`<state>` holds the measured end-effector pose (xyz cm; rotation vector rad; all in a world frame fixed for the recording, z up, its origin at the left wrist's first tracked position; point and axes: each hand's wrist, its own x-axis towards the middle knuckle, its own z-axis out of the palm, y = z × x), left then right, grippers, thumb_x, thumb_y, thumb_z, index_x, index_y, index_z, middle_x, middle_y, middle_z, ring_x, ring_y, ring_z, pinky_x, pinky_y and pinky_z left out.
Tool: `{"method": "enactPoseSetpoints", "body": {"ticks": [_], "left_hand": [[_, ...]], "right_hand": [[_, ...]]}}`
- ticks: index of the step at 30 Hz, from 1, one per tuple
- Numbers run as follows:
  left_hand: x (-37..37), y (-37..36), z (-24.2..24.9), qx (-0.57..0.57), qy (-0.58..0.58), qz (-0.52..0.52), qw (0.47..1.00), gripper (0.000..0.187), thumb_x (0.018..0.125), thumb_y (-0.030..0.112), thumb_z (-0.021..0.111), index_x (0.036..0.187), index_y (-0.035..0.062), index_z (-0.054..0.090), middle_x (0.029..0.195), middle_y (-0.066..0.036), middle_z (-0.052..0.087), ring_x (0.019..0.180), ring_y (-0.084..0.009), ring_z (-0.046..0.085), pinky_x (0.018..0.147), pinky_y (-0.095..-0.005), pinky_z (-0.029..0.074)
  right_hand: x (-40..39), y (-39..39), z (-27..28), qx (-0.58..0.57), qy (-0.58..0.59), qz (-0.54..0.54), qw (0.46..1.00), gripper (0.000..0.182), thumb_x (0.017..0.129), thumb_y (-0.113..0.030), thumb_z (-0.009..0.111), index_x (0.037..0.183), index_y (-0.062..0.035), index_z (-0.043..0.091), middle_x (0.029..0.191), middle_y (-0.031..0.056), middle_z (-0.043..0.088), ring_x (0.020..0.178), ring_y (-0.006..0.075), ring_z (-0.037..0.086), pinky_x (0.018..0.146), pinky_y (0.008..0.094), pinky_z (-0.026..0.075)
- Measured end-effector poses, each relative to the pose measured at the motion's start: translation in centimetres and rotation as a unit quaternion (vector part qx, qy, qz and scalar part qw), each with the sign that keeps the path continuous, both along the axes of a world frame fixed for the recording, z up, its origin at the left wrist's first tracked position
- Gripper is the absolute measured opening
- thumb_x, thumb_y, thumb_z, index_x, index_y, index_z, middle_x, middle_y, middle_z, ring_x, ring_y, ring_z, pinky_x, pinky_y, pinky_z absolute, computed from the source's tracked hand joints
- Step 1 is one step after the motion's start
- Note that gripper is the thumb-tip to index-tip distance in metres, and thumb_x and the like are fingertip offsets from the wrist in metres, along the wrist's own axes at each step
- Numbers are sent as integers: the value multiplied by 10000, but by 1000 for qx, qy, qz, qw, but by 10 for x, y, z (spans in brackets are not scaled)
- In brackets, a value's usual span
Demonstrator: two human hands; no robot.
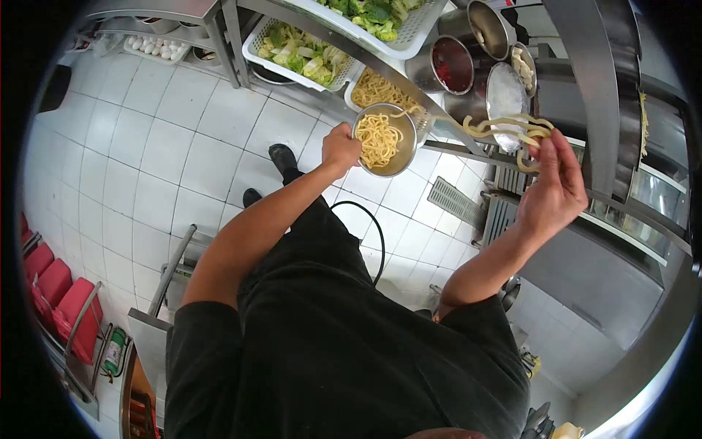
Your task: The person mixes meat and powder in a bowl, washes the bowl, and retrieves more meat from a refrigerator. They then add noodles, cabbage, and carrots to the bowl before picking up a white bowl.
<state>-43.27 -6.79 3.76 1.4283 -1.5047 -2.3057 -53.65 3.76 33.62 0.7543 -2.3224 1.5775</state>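
Observation:
My left hand (341,148) grips the rim of a round metal bowl (409,155), fingers closed on its left side. Thick yellow noodles (379,139) fill part of the bowl, and one strand trails over its right rim. Off to the right, my right hand (552,183) pinches a few long noodles (504,128) between thumb and fingers. These strands hang toward the left, in front of the metal pots. Behind the bowl, a white basket (349,94) holds more noodles.
White baskets of cut cabbage (307,58) and broccoli (384,18) stand on the steel shelving. Metal pots cluster nearby, one with red contents (446,69), one with white contents (506,95). A black hose (380,234) lies on the tiled floor. Red chairs (77,307) stand at left.

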Motion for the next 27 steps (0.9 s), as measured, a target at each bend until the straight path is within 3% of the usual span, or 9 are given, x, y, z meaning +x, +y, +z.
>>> {"method": "enactPoseSetpoints", "body": {"ticks": [9, 12, 13, 15, 21, 24, 25, 27], "left_hand": [[22, -30, 6, 1, -12, 36, 999, 100, 719, -26, 569, 738, 21, 483, 745, -89, 576, 663, -179, 647, 506, -331, 610], [31, -42, -2, -14, 22, 55, 998, 118, 713, -33, 572, 737, 27, 473, 733, -76, 554, 650, -170, 641, 501, -331, 608], [34, -46, -6, -23, 39, 62, 997, 124, 711, -35, 573, 736, 29, 470, 728, -72, 545, 645, -167, 638, 498, -332, 606], [37, -53, -5, -24, 37, 71, 996, 147, 710, -41, 576, 731, 36, 453, 724, -67, 534, 628, -166, 629, 489, -333, 602], [71, -73, -21, 51, 77, 97, 991, 226, 732, -50, 603, 743, 56, 405, 711, -52, 502, 589, -162, 606, 504, -351, 604], [102, -80, -33, 96, 98, 118, 983, 227, 751, -43, 622, 769, 54, 417, 713, -45, 485, 609, -166, 615, 542, -366, 612], [115, -81, -32, 98, 95, 124, 983, 223, 753, -43, 622, 774, 53, 421, 720, -48, 490, 620, -169, 619, 550, -364, 613], [139, -81, -29, 102, 81, 142, 981, 210, 765, -41, 620, 798, 49, 433, 764, -68, 524, 688, -187, 648, 574, -360, 620]], "right_hand": [[24, -20, 3, 15, -32, 90, 995, 187, 850, 69, 652, 1035, 83, 677, 915, 158, 700, 748, 159, 674, 692, 238, 540], [29, -36, -58, 135, -73, 74, 985, 172, 856, 33, 644, 1008, -14, 711, 904, 77, 707, 764, 110, 664, 684, 227, 528], [25, -40, -93, 224, -33, 90, 970, 187, 832, 9, 652, 1006, -27, 709, 937, 89, 710, 828, 160, 681, 738, 264, 532], [20, -43, -176, 281, -1, 209, 937, 188, 801, -14, 633, 974, -22, 706, 1019, 164, 693, 953, 321, 665, 859, 360, 506], [10, -46, -231, 269, -50, 145, 951, 167, 823, -34, 641, 973, 3, 702, 995, 158, 697, 931, 275, 670, 857, 352, 508], [-1, -61, -270, 169, -161, 115, 965, 153, 850, -58, 647, 974, 12, 701, 961, 133, 699, 876, 230, 664, 821, 330, 512], [-6, -73, -280, 169, -214, 102, 957, 220, 851, -114, 679, 1030, 13, 691, 943, 130, 692, 830, 204, 652, 790, 308, 513], [-20, -106, -308, 215, -204, 150, 943, 325, 835, -158, 703, 1102, 22, 661, 1000, 155, 685, 846, 212, 651, 793, 320, 513]]}}
